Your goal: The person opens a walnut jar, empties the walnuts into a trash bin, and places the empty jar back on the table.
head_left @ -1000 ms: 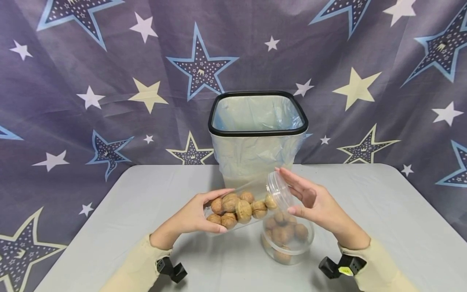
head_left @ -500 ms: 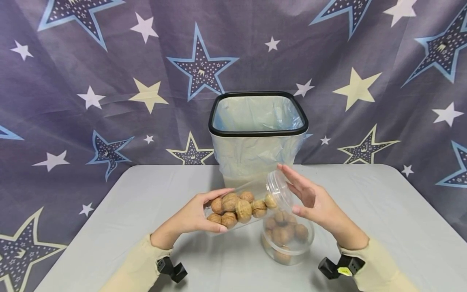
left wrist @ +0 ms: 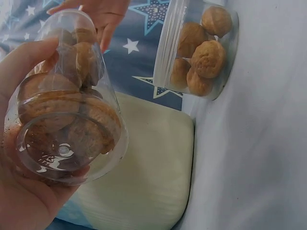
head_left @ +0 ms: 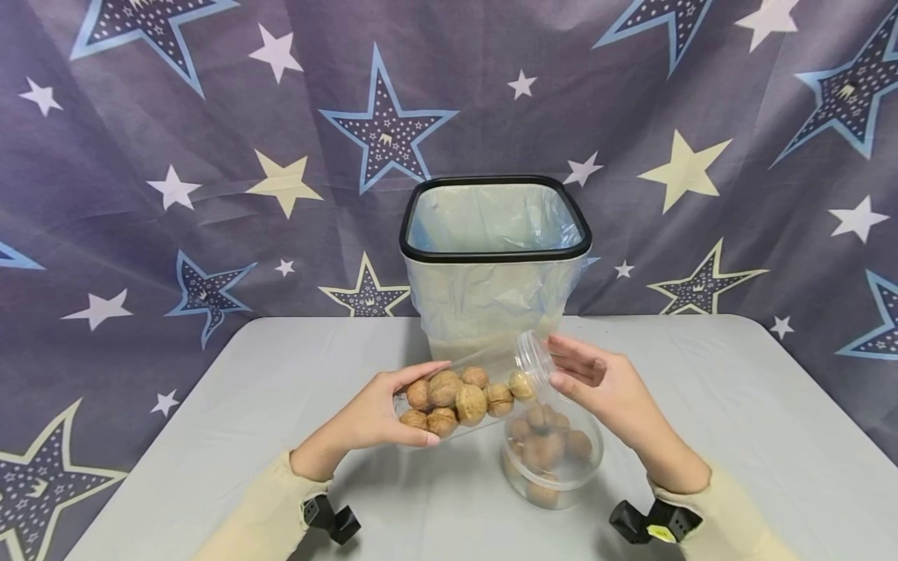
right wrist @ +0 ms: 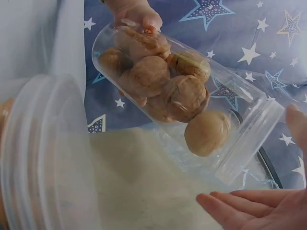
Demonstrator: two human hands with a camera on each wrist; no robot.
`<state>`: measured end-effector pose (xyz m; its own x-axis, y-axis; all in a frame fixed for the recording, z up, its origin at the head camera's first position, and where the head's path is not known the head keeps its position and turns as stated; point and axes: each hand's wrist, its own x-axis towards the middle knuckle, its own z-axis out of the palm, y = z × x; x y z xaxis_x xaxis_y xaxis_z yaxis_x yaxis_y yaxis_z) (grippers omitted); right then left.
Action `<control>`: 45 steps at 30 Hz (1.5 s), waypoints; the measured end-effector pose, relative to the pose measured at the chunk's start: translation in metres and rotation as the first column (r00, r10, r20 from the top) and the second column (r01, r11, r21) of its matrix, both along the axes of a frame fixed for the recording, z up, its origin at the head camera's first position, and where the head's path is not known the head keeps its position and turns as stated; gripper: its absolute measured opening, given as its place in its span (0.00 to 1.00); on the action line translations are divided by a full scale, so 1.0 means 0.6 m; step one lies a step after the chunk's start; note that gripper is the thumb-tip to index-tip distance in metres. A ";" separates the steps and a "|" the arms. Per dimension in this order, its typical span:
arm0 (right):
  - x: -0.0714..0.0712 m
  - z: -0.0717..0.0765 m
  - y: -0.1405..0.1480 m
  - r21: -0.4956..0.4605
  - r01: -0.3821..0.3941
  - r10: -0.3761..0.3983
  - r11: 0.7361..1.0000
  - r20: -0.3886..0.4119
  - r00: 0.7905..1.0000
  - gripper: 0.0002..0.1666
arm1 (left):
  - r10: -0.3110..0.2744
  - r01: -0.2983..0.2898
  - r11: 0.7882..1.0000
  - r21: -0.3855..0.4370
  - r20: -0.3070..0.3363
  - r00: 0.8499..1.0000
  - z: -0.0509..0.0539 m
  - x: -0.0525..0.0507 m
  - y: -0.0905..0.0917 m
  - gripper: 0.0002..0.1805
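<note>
the left hand (head_left: 372,409) wraps round the base end of a tilted clear jar (head_left: 496,362) of ridged tan walnuts (head_left: 470,403), in front of the bin (head_left: 491,292); the jar's round base faces the left wrist view alone. the right hand (head_left: 606,389), fingers loosely extended, is at the lid (head_left: 535,358); contact is hard to tell. in front of the bin, a second jar (head_left: 588,425) is cut off in the right wrist view.

Head view looks forward and down; wrist views share the tilted jar (right wrist: 228,88), close.
</note>
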<state>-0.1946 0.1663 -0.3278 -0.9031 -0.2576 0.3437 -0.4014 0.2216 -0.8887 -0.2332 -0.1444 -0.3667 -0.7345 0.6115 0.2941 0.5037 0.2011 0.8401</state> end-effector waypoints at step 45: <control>-0.027 -0.020 0.009 -0.063 -0.458 0.417 0.887 -0.318 0.852 0.38 | -0.104 0.104 0.993 0.050 0.001 0.995 -0.003 -0.007 -0.007 0.45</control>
